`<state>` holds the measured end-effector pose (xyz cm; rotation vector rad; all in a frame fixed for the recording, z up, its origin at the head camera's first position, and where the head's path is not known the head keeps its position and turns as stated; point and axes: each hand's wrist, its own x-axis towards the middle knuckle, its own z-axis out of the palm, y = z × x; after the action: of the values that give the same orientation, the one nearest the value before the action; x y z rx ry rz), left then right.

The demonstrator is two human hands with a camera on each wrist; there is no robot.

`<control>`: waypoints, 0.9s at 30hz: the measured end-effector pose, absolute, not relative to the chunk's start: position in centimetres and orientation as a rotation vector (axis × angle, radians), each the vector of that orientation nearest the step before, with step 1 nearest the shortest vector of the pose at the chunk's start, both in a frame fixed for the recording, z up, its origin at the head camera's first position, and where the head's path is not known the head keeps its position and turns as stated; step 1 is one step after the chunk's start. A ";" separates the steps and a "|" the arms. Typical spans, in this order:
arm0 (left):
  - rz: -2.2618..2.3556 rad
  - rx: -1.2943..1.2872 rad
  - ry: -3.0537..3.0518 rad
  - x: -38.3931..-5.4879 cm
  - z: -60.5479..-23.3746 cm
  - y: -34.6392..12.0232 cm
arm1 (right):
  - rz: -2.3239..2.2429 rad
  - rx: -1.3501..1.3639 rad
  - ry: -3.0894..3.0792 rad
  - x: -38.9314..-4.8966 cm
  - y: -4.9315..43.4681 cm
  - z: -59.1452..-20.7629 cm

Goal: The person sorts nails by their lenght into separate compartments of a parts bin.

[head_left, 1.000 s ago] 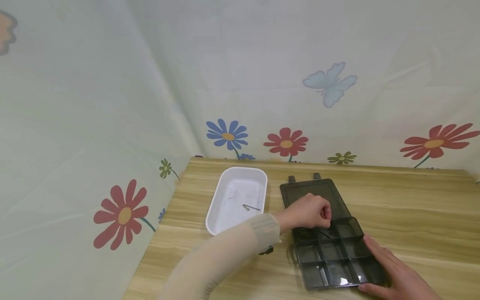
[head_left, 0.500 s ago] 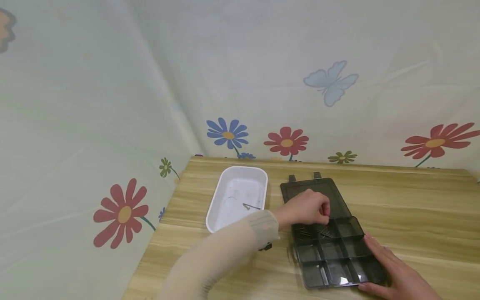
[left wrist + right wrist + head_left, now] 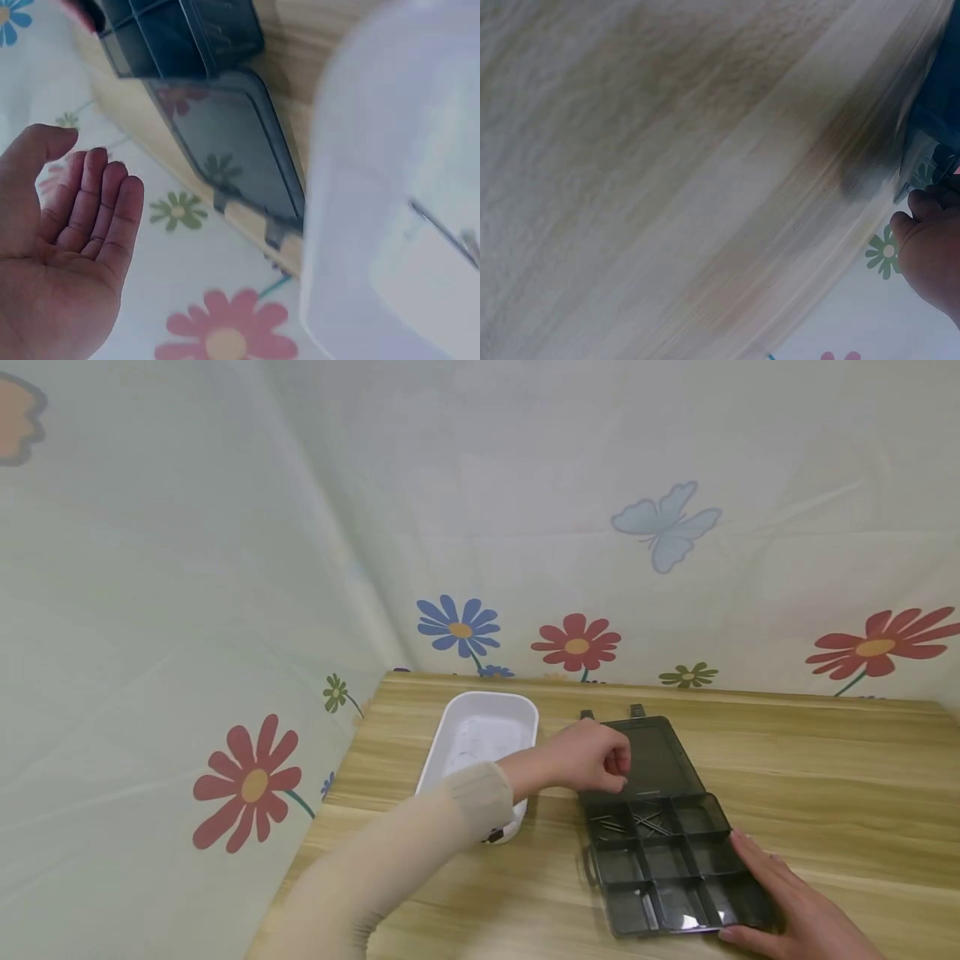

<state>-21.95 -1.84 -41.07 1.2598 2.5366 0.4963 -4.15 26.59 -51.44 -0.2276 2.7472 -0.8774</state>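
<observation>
My left hand [image 3: 588, 758] is over the left part of the black compartment box's raised lid [image 3: 663, 758]. In the left wrist view its fingers [image 3: 82, 217] are loosely bent, with nothing in them. My right hand [image 3: 798, 906] holds the near right corner of the compartment box [image 3: 666, 858], thumb at the front edge and fingers along the right side. Thin nails [image 3: 651, 823] lie in the far left and far middle compartments. Left of the box stands a white tray [image 3: 491, 696], partly hidden by my left forearm. A nail [image 3: 442, 231] and another small piece lie inside it.
The box and tray stand on a wood-grain table [image 3: 825, 777]. Behind it and to the left hangs a pale sheet [image 3: 525, 510] printed with flowers and a butterfly. Two latches [image 3: 637, 711] stick out from the lid's far edge.
My left hand has lifted from the far compartments and moved left toward the tray, uncovering the nails in the box. My right hand stays at the box's corner.
</observation>
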 end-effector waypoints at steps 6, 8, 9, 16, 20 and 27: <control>0.521 1.183 2.540 -22.7 -39.9 -4.9 | -0.863 -0.229 2.743 -4.1 26.6 -51.4; 0.527 1.163 2.557 -22.9 -39.6 -5.9 | -0.842 -0.238 2.766 -4.1 26.6 -51.5; 0.529 1.162 2.564 -23.0 -39.6 -6.4 | -0.832 -0.237 2.772 -4.1 26.6 -51.5; 0.528 1.153 2.627 -23.8 -39.6 -10.1 | -0.856 -0.246 2.752 -4.1 26.5 -51.4; 0.498 1.145 2.662 -24.2 -40.0 -12.1 | -0.889 -0.228 2.708 -4.1 26.5 -51.3; 0.477 1.059 2.676 -24.6 -41.1 -14.7 | -0.881 -0.224 2.695 -4.0 26.6 -51.3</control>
<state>-24.56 -14.73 -41.09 1.0587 2.6757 0.4773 -4.05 26.62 -51.35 -0.2239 2.6953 -0.8814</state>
